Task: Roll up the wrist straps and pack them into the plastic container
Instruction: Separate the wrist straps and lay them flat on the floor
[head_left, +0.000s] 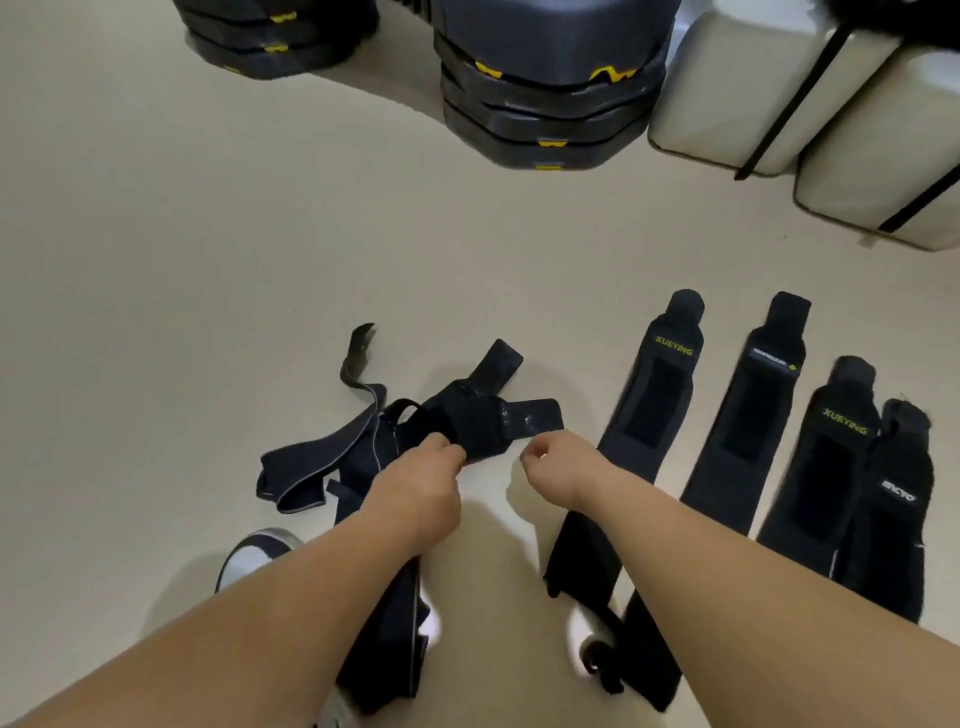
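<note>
Left hand (423, 480) pinches the near edge of a tangled heap of wrist straps (467, 421) on the floor (156, 260), apparently to pull one free for rolling; right hand (558, 462) hovers just beside the heap, fingers curled loosely and holding nothing that I can see. Four more straps (748, 410) lie flat, side by side, to the right, probably straightened so each rolls cleanly from one end. No plastic container is identifiable in view; task judged early, nothing rolled yet.
</note>
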